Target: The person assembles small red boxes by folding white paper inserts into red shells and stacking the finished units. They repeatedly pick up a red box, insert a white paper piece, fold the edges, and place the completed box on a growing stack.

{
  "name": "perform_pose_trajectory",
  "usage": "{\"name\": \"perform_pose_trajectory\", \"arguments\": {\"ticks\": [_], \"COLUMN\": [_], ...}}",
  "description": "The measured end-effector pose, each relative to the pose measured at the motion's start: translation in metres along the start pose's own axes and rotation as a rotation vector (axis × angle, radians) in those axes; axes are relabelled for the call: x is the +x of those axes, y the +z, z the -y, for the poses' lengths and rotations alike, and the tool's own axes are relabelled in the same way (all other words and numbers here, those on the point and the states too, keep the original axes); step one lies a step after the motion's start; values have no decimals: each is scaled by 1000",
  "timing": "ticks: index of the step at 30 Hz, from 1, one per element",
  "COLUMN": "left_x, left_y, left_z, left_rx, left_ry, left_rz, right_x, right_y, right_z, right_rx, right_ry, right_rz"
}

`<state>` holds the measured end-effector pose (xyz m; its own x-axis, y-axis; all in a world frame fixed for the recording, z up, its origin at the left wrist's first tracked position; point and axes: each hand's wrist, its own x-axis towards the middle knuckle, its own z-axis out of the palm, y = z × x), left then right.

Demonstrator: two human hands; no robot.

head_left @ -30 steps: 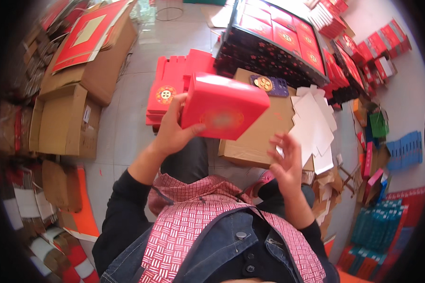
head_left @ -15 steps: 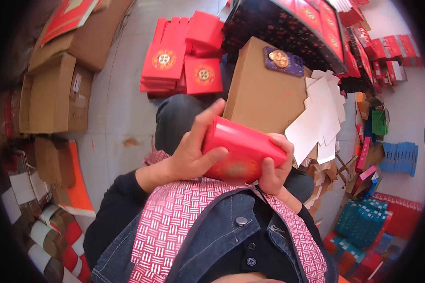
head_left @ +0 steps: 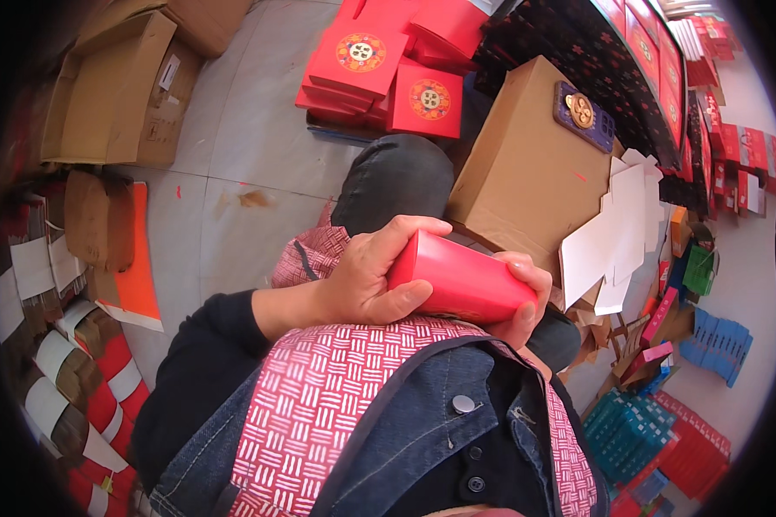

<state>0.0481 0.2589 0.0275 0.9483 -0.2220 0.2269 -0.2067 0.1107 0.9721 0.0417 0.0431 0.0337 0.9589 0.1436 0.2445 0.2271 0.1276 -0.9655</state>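
A red box (head_left: 466,280) is held between both hands just above my lap, its plain side facing up. My left hand (head_left: 366,280) grips the left end, fingers over the far edge and thumb on the near side. At the other end, my right hand (head_left: 526,297) is closed round the corner, part of its palm hidden. Beyond my knee, a stack of red boxes (head_left: 353,69) with round floral prints sits on the left. A brown carton (head_left: 517,164) lies to its right, with a phone in a purple case (head_left: 583,115) on top.
White card sheets (head_left: 608,246) overlap the carton's right side. An open cardboard box (head_left: 103,95) stands at the far left above folded stacks (head_left: 69,405). A dark patterned case (head_left: 569,52) holds red boxes at the back. Blue packets (head_left: 717,345) and teal packets (head_left: 625,426) lie right.
The red box has tilted, so its round print has turned out of sight. My left fingers, raised before, now bend over its edge. The surroundings have shifted in view.
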Motion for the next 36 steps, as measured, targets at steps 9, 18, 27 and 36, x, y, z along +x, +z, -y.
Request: {"name": "perform_pose_trajectory", "arguments": {"ticks": [9,18,27,36], "left_x": [-3,-6,-43,74], "left_y": [-10,-13,-10,-119], "left_z": [-12,-10,17,37], "left_rx": [80,75,-124,-462], "left_ry": [-130,-171,-317,-371], "left_rz": [-69,-196,-217,-561], "right_x": [4,5,15,61], "right_y": [17,24,32,20], "right_z": [-8,-14,-14,-4], "right_rx": [102,78,76,104], "right_ry": [45,189,411,289], "right_rz": [-33,-60,-81,-134]}}
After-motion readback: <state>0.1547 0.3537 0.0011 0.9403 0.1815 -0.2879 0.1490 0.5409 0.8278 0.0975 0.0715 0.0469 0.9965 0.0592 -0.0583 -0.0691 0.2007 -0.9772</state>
